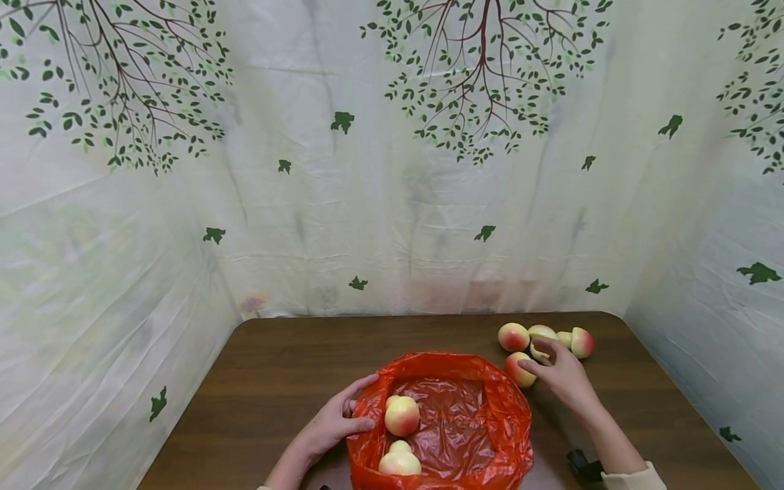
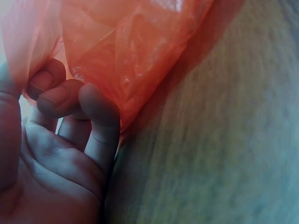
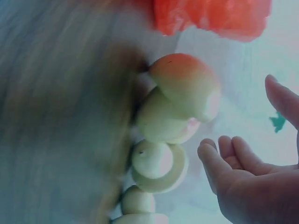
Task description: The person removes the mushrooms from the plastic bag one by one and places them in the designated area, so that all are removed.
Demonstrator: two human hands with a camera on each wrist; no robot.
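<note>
A red plastic bag (image 1: 511,435) stands with its mouth spread wide on the table. Two mushrooms with pale stems lie inside, one with a red-and-yellow cap (image 1: 402,416) and one pale yellow (image 1: 399,464). At the bag's left rim, my left hand (image 1: 331,423) grips the plastic; its fingers (image 2: 100,109) curl against the film in the left wrist view. My right hand (image 1: 566,378) hovers over a cluster of similar mushrooms, thumb and fingers apart and holding nothing. Nearest to it is a red-yellow mushroom (image 1: 518,369); the right wrist view shows a gap between fingers and mushrooms (image 3: 187,84).
More mushrooms sit at the back right, including one at the far left of the cluster (image 1: 513,337) and one on its right (image 1: 582,342). The brown wooden table (image 1: 294,354) ends at a leaf-printed curtain (image 1: 392,204). A black wristband (image 1: 584,467) is on the right wrist.
</note>
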